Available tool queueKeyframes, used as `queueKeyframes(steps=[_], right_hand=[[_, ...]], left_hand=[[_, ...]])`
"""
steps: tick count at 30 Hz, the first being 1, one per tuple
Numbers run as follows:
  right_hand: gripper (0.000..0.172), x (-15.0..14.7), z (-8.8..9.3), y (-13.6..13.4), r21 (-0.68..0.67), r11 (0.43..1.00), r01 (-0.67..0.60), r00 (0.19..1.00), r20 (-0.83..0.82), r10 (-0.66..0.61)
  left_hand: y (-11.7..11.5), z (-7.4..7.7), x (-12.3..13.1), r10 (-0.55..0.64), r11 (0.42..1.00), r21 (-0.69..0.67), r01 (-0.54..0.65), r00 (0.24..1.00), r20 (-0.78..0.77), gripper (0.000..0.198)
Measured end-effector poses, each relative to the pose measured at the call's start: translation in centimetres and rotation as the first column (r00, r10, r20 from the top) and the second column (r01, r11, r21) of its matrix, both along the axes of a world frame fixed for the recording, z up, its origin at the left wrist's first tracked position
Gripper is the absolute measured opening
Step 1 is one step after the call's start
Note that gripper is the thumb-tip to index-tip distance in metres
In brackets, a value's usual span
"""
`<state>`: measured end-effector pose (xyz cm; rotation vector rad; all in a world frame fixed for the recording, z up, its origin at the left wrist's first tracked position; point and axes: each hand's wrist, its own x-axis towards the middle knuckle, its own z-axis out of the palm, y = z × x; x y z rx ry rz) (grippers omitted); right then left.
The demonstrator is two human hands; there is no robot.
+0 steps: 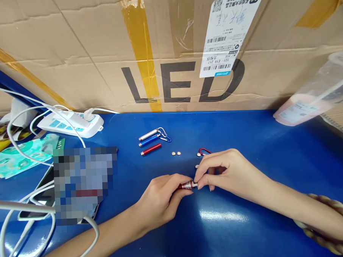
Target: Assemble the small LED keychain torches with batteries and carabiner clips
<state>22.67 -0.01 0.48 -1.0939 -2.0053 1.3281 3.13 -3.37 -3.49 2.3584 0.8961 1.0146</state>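
Observation:
Just above the blue table, my left hand (164, 197) is closed in a pinch around a small red and silver flashlight part (187, 185), its ribbed silver end pointing right. My right hand (223, 170) is closed too, thumb and forefinger meeting at that end on a small silvery piece, mostly hidden by the fingertips. Behind the right fingers lie a red carabiner clip (204, 151) and a button cell (198, 155). Farther left are two more button cells (176, 153). Beyond them rest a red tube (151, 149), a blue keychain flashlight (149, 140) and a silver one (148, 134).
A large cardboard box (94, 52) stands along the back. To the left are a white power strip (74, 123), loose white cables, a green tissue pack (25, 154) and a blurred-out flat device (87, 185). A translucent pink-based container (298, 107) stands at back right.

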Motion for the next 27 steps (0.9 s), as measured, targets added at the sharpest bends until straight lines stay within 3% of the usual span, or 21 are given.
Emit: queueKeyframes(steps=[5, 8, 12, 16, 19, 23, 25, 27], right_hand=[[0.014, 0.2, -0.1, -0.4, 0.277, 0.957, -0.082, 0.992, 0.118, 0.050], [0.015, 0.1, -0.1, -0.7, 0.306, 0.947, -0.099, 0.990, 0.130, 0.061], [0.009, -0.5, -0.7, -1.0, 0.022, 0.999, 0.045, 0.997, 0.063, -0.047], [0.012, -0.8, -1.0, -0.8, -0.315, 0.943, 0.110, 0.994, 0.052, -0.098], [0.013, -0.5, -0.9, -0.3, -0.389, 0.920, 0.051, 0.999, 0.019, -0.047], [0.014, 0.0, -0.7, 0.3, -0.307, 0.951, 0.019, 1.000, 0.028, -0.011], [0.013, 0.2, -0.7, 0.3, -0.148, 0.989, -0.005, 0.996, 0.093, 0.019], [0.012, 0.4, -0.7, 0.2, 0.108, 0.989, -0.101, 0.979, 0.187, 0.079]], left_hand=[[0.0, -0.1, 0.0, -0.040, 0.999, 0.008, 0.040, 0.999, 0.000, 0.014], [-0.1, -0.3, -0.1, -0.041, 0.998, 0.051, 0.042, 0.999, -0.011, 0.014], [-0.2, -0.8, -0.1, 0.031, 0.992, 0.124, -0.027, 0.999, -0.029, 0.013], [-0.1, -1.0, -0.1, 0.038, 0.990, 0.137, -0.032, 0.998, -0.043, 0.013], [0.0, -0.8, -0.1, 0.019, 0.996, 0.084, -0.018, 1.000, -0.015, 0.012], [0.1, -0.6, -0.1, 0.019, 0.999, -0.035, -0.018, 1.000, 0.009, 0.010], [0.1, -0.6, -0.1, 0.020, 0.999, -0.048, -0.020, 1.000, 0.009, 0.010], [0.1, -0.6, 0.0, 0.022, 0.998, -0.051, -0.021, 1.000, 0.004, 0.010]])
